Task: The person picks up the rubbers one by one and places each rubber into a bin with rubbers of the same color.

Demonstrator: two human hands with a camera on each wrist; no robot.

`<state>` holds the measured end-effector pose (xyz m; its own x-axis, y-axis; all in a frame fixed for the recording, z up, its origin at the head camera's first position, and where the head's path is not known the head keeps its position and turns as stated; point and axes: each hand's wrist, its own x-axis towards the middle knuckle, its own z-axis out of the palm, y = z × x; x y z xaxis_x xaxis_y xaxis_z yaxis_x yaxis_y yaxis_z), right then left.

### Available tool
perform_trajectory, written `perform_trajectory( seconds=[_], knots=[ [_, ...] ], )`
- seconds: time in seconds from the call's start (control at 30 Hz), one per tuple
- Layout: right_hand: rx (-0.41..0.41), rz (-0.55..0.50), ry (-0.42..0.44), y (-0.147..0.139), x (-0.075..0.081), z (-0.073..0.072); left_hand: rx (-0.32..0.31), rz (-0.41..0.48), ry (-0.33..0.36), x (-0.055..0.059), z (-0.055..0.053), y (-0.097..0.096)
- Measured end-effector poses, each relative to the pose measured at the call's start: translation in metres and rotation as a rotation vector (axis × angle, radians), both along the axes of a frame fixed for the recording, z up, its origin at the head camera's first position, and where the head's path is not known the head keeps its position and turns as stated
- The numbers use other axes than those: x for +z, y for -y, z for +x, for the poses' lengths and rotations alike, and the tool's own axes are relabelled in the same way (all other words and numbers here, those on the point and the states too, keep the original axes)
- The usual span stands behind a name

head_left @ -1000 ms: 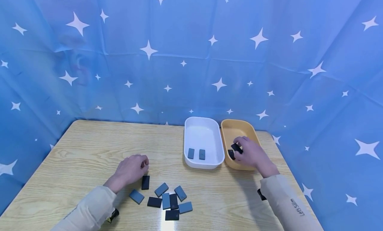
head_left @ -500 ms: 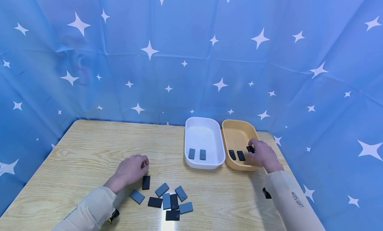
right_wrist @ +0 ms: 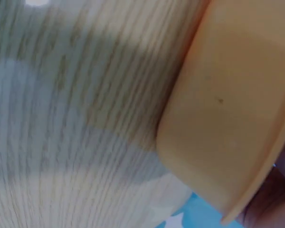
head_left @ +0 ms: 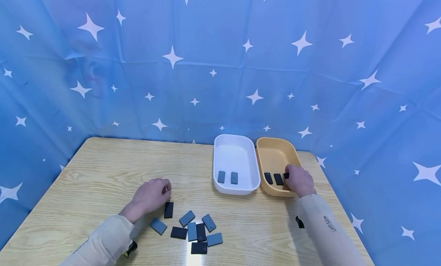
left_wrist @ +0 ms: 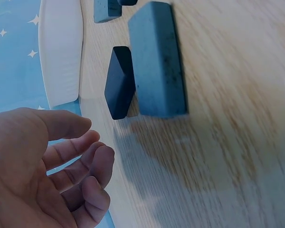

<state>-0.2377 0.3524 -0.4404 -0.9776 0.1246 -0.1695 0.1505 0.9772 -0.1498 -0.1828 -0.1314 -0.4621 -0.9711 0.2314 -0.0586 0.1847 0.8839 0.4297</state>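
My right hand [head_left: 299, 180] reaches into the orange bin [head_left: 275, 153], pinching a small black block [head_left: 286, 175] that the fingers mostly cover. To its left in that bin lie two more black blocks, one near the hand [head_left: 278, 179] and one by the side wall [head_left: 268, 178]. In the right wrist view the bin's outer wall [right_wrist: 223, 104] hides most of the hand. My left hand [head_left: 149, 199] hovers with loosely curled fingers, holding nothing. Closest to it on the table is a black block [head_left: 168, 210]; the left wrist view shows a blue-grey block [left_wrist: 156, 61] beside a black one [left_wrist: 119, 83].
Left of the orange bin stands a white bin [head_left: 236, 153] holding two blue-grey blocks [head_left: 234, 178]. Several black and blue-grey blocks [head_left: 191, 232] lie in a loose group at the table's front. A starred blue curtain [head_left: 206, 86] hangs behind the table [head_left: 138, 155].
My right hand let go of one black block in the orange bin, shifted right with another, then lowered it beside the first two. My left hand has stayed in place.
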Motion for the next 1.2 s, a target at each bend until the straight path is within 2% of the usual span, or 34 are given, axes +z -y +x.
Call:
perform_trajectory(
  seconds=[0.37, 0.73, 1.03, 1.2],
  knots=[
    [-0.036, 0.043, 0.008, -0.001, -0.006, 0.001, -0.011, 0.007, -0.005, 0.000, -0.001, -0.001],
    [-0.018, 0.073, 0.006, 0.000, -0.003, 0.004, -0.022, 0.004, -0.020, -0.001, -0.003, 0.000],
    [0.037, 0.088, -0.095, 0.007, 0.006, 0.003, -0.018, 0.000, 0.002, 0.002, -0.003, 0.001],
    [0.064, 0.070, -0.101, 0.019, 0.016, 0.008, -0.017, 0.000, 0.015, 0.003, 0.000, 0.001]
  ],
)
